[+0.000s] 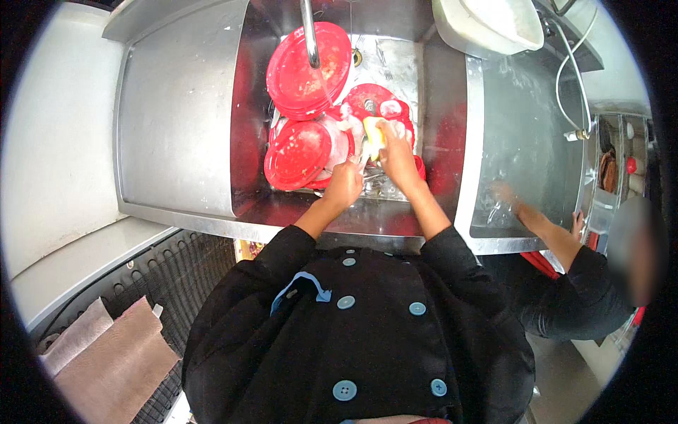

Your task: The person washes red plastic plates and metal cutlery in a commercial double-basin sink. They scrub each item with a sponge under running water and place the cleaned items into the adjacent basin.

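Observation:
My right hand (396, 153) is closed around a yellow sponge (374, 137) over the metal sink. Just left of it, my left hand (345, 183) grips what looks like a piece of cutlery (365, 151), its upper end against the sponge. Left of my hands, a stack of red plates (307, 69) with food residue stands in the sink, and another red plate (297, 155) leans tilted below it. More red dishes (368, 98) lie beyond my hands, some with suds. Loose forks (382, 58) rest on the sink floor.
A faucet spout (311, 37) hangs over the plates. To the right, a co-worker's hand (503, 192) is in a water-filled basin (475, 159). A whitish plastic tub (450, 32) sits at the back right. The metal drainboard (177, 116) extends left.

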### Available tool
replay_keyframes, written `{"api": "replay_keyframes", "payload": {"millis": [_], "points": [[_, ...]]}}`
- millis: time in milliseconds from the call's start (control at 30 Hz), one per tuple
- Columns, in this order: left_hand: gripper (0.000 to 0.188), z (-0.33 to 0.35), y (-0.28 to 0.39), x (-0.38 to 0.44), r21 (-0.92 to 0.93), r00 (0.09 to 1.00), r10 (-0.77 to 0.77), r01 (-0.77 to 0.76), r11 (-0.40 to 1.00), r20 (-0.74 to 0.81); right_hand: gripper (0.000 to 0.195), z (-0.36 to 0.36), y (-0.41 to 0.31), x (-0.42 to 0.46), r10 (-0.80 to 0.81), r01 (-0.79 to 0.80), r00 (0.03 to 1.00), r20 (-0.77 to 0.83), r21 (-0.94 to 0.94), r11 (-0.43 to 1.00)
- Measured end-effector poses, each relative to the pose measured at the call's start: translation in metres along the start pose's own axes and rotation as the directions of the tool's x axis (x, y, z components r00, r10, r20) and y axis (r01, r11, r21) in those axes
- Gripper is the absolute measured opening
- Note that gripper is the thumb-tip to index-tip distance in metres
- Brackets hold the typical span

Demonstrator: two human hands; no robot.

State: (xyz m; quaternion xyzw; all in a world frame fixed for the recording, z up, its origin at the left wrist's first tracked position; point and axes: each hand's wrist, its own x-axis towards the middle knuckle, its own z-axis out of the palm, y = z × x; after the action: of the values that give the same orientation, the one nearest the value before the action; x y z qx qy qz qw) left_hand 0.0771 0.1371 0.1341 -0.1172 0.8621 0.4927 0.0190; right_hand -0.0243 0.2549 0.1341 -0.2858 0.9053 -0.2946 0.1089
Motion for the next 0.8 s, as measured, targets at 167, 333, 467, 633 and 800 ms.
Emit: {"api": "replay_keyframes", "payload": {"millis": [167, 333, 467, 633, 800], "points": [[0.016, -0.025, -0.006, 0.005, 0.162, 0.990, 0.097, -0.113, 0.980, 0.100, 0.051, -0.028, 0.016, 0.024, 0.086, -0.082, 0.996, -0.022, 0.144, 0.986], [0.012, -0.029, -0.011, 0.010, 0.275, 0.958, 0.039, -0.121, 0.954, 0.285, 0.049, -0.023, 0.005, 0.014, -0.309, 0.411, 0.832, 0.461, -0.137, 0.901], [0.014, -0.017, -0.024, 0.004, 0.213, 0.998, 0.056, -0.056, 0.976, 0.005, 0.040, 0.000, 0.085, 0.033, 0.056, -0.083, 0.991, 0.118, 0.240, 0.967], [0.026, 0.014, 0.006, 0.012, -0.512, 0.910, -0.414, 0.349, 0.785, -0.015, 0.027, 0.001, 0.028, -0.021, 0.264, -0.556, 0.775, 0.574, 0.818, -0.145], [0.038, 0.045, 0.052, 0.000, -0.027, 0.979, 0.202, -0.203, 0.979, -0.037, 0.023, -0.040, 0.018, -0.037, 0.384, -0.265, 0.872, 0.304, 0.952, -0.151]]}}
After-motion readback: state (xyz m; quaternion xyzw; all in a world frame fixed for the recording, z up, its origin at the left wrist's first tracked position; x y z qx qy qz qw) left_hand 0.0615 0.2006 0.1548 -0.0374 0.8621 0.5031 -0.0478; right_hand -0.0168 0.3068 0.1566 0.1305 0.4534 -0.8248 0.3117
